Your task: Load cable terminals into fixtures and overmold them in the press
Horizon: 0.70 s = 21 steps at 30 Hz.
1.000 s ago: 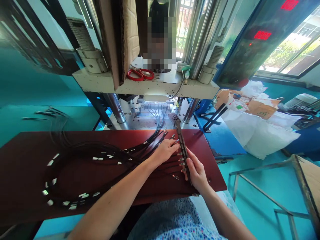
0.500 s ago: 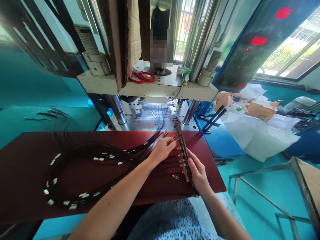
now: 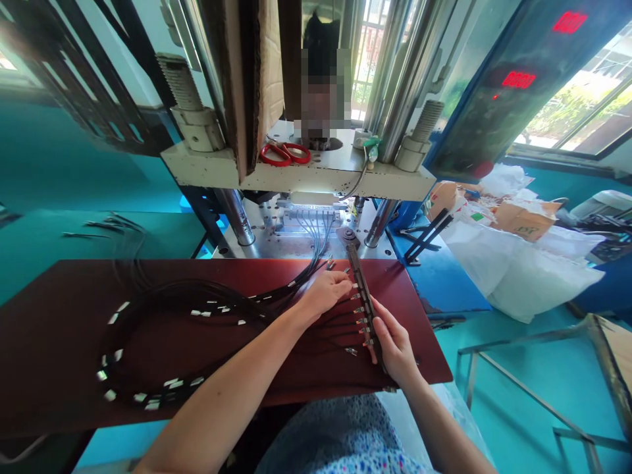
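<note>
A dark, narrow metal bar (image 3: 364,289) slants over the brown table, with several cable connectors (image 3: 362,320) lined up along its left edge. My right hand (image 3: 396,339) grips the bar's lower part from the right, thumb on top. My left hand (image 3: 326,294) is closed in a pinch at the bar's upper left edge, on a cable end mostly hidden by the fingers. Black cables (image 3: 190,284) with white tags lie in a large loop to the left. One loose connector (image 3: 351,351) rests left of the bar's lower end.
Behind the brown table (image 3: 59,342) stands a press with a lit lower plate (image 3: 266,247), where more cables run into a clear mould block (image 3: 309,217). Red-handled scissors (image 3: 285,154) lie on its cream crossbeam (image 3: 227,172). White bags (image 3: 523,263) are at the right.
The view has shifted slightly, so the scene sits a little further right. My left fingertips are slightly lower and closer against the bar's edge. My right hand keeps its grip.
</note>
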Tool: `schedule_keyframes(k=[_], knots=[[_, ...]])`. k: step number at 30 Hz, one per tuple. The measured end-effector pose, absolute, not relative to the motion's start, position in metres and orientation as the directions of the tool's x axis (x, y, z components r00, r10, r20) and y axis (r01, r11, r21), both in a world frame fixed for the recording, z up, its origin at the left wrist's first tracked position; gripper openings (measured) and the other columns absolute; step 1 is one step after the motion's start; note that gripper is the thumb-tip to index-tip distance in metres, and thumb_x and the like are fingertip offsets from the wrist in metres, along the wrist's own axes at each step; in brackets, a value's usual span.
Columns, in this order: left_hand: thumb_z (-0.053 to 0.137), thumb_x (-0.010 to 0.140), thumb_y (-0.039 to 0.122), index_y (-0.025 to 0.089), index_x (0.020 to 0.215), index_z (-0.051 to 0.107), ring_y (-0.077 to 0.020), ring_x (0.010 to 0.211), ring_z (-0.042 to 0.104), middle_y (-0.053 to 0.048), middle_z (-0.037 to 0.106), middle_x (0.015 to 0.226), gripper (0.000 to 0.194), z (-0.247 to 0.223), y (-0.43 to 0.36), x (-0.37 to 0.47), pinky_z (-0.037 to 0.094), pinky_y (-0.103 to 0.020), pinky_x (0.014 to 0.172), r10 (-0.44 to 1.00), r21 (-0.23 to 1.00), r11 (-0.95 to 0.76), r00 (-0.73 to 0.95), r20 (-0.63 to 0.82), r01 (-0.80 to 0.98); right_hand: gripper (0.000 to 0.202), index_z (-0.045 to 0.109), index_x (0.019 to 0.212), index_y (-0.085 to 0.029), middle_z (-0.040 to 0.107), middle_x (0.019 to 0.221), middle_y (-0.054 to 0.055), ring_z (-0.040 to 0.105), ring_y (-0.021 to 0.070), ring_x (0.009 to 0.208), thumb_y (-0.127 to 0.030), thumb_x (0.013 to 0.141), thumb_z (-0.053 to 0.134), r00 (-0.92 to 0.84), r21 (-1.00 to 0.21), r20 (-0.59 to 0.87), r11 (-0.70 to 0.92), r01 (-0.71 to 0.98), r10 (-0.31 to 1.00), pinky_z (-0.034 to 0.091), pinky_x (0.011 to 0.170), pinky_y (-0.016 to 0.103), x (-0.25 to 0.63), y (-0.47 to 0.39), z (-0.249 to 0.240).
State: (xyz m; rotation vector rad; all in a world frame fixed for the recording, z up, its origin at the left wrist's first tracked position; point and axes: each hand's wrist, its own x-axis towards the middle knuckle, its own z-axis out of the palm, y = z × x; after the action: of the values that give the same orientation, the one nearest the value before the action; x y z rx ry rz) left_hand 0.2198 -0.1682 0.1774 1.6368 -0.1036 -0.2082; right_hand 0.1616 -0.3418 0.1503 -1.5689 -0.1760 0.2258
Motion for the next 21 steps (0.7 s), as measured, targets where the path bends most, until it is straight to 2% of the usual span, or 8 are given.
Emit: schedule_keyframes(k=[7, 11, 14, 17, 19, 21], knots=[[0.046, 0.069, 0.038, 0.015, 0.055, 0.038, -0.0067, 0.049, 0.025, 0.004, 0.034, 0.051, 0.028, 0.181, -0.173, 0.216, 0.019, -0.022, 0.048, -0.163, 0.997, -0.049, 0.984, -0.072, 0.065, 0.056, 0.037, 0.133, -0.015, 0.053, 0.057, -0.002, 0.041, 0.0065, 0.035, -0.046, 0.087, 0.045, 0.966, -0.999, -0.052, 0.003, -0.055, 0.253, 0.033, 0.033, 0.018, 0.163, -0.341, 0.152], [0.043, 0.07, 0.036, 0.015, 0.056, 0.039, -0.0071, 0.048, 0.026, 0.004, 0.033, 0.05, 0.026, 0.176, -0.175, 0.218, 0.019, -0.022, 0.047, -0.161, 0.992, -0.126, 0.987, -0.017, -0.003, 0.057, 0.035, 0.134, -0.015, 0.05, 0.055, -0.003, 0.04, 0.0066, 0.035, -0.047, 0.088, 0.042, 0.963, -0.994, -0.032, -0.105, -0.004, 0.267, 0.033, 0.033, 0.018, 0.161, -0.345, 0.154], [0.04, 0.072, 0.032, 0.015, 0.055, 0.038, -0.0084, 0.049, 0.031, 0.002, 0.038, 0.051, 0.025, 0.17, -0.179, 0.22, 0.022, -0.023, 0.048, -0.179, 0.965, -0.257, 0.984, -0.002, -0.045, 0.058, 0.033, 0.136, -0.015, 0.047, 0.052, -0.004, 0.04, 0.0077, 0.035, -0.049, 0.088, 0.038, 0.963, -0.97, -0.053, -0.242, 0.013, 0.263, 0.034, 0.034, 0.019, 0.156, -0.353, 0.155], [0.036, 0.077, 0.027, 0.015, 0.056, 0.042, -0.0112, 0.054, 0.042, -0.001, 0.046, 0.056, 0.025, 0.165, -0.188, 0.223, 0.028, -0.024, 0.052, -0.237, 0.844, -0.523, 0.972, -0.005, -0.123, 0.06, 0.029, 0.136, -0.015, 0.049, 0.053, -0.004, 0.042, 0.01, 0.036, -0.049, 0.088, 0.036, 0.959, -0.917, -0.101, -0.398, 0.013, 0.266, 0.034, 0.034, 0.021, 0.152, -0.361, 0.156], [0.035, 0.08, 0.025, 0.015, 0.06, 0.047, -0.015, 0.062, 0.049, -0.004, 0.053, 0.063, 0.026, 0.162, -0.195, 0.224, 0.033, -0.026, 0.058, -0.259, 0.728, -0.664, 0.966, -0.011, -0.17, 0.057, 0.029, 0.135, -0.015, 0.056, 0.062, 0.0, 0.051, 0.0137, 0.046, -0.045, 0.087, 0.038, 0.955, -0.843, -0.108, -0.534, 0.06, 0.278, 0.04, 0.042, 0.024, 0.152, -0.365, 0.158], [0.036, 0.08, 0.024, 0.014, 0.065, 0.052, -0.0203, 0.068, 0.054, -0.008, 0.056, 0.067, 0.025, 0.161, -0.202, 0.224, 0.036, -0.031, 0.063, -0.239, 0.65, -0.74, 0.971, -0.013, -0.173, 0.052, 0.031, 0.132, -0.014, 0.063, 0.076, 0.005, 0.061, 0.0194, 0.065, -0.038, 0.087, 0.038, 0.949, -0.71, -0.112, -0.692, 0.131, 0.295, 0.044, 0.056, 0.028, 0.155, -0.365, 0.162]])
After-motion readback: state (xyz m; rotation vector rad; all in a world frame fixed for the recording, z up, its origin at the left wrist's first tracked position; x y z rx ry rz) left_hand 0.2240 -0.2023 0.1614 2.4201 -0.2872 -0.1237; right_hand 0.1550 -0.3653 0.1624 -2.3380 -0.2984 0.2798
